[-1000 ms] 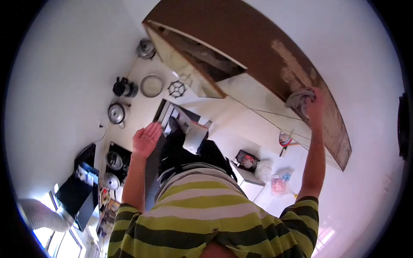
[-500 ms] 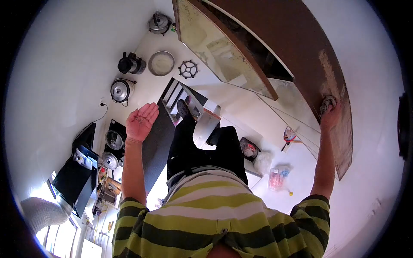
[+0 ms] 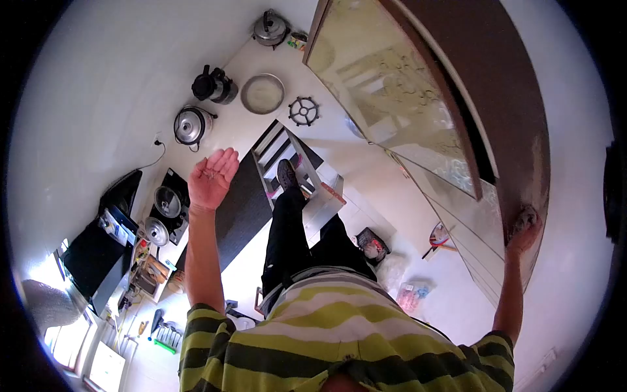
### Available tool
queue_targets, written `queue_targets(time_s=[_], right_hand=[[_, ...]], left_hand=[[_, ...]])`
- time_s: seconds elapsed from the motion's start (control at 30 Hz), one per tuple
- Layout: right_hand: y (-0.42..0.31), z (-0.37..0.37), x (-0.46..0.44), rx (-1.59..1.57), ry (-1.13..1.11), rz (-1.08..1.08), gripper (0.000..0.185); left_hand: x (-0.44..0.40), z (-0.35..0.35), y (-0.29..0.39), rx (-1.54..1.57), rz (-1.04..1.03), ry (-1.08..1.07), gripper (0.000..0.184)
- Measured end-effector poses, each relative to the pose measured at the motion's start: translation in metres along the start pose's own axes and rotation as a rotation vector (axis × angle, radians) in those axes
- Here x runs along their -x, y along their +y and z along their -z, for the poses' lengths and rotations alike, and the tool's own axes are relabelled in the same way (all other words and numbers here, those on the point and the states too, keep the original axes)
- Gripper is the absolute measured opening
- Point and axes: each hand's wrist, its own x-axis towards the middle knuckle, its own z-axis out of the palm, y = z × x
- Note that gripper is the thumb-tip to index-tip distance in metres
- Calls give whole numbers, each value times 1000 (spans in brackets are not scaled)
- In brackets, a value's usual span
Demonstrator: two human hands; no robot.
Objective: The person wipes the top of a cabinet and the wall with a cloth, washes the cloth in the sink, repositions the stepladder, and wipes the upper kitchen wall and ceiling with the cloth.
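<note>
Wall (image 3: 98, 117): white and plain, running to the left of the left fingers (image 3: 225, 160). Socket (image 3: 157, 142) with black cord, also left of those fingers. Counter (image 3: 294, 72): pale, ahead of the left fingers, meeting the wall in a corner. Dark panel (image 3: 232, 228): just right of and behind the same fingers; exact nature cannot be determined. Range hood (image 3: 98, 255): black, behind and left of the left fingers, with silver duct (image 3: 49, 304). Window (image 3: 68, 343): further behind on that side, admitting strong glare. Second wall (image 3: 581, 130): white, beyond the right fingers (image 3: 535, 228), evenly lit.
</note>
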Motion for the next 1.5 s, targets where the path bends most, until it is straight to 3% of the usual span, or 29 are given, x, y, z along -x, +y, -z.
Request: queue_targets(time_s=[0.17, 0.27, 0.37, 0.47, 0.6, 0.67, 0.77, 0.9, 1.0, 1.13, 1.2, 1.5], right_hand=[[20, 3, -4, 41, 4, -69, 48], [36, -4, -2, -349, 29, -214, 47], [27, -2, 1, -344, -17, -47, 47], [-3, 10, -2, -197, -37, -19, 44], [12, 2, -4, -208, -6, -72, 41], [-11, 3, -2, -495, 29, -171, 37], [-15, 6, -4, -402, 22, -47, 35], [-6, -6, -7, -440, 58, -86, 37], [-25, -1, -6, -295, 91, 9, 41], [-44, 2, -2, -273, 103, 17, 40], [-51, 0, -2, -114, 155, 53, 39], [-49, -7, -1, -159, 193, 114, 40]], left_hand=[[-25, 21, -2, -33, -32, 27, 49], [-34, 27, -15, -36, -1, -101, 49], [-40, 40, -30, -8, -23, -75, 49], [-45, 52, -42, 6, -12, -69, 47], [-46, 57, -71, 11, -42, -105, 47], [-47, 60, -95, 45, -67, -78, 47], [-43, 64, -149, 167, -137, -102, 48], [-20, 57, -220, 276, -214, -98, 47], [4, 55, -253, 316, -247, -99, 47], [42, 59, -278, 248, -313, -16, 47], [55, 55, -279, 211, -370, 13, 47], [111, 39, -292, 210, -503, -81, 48]])
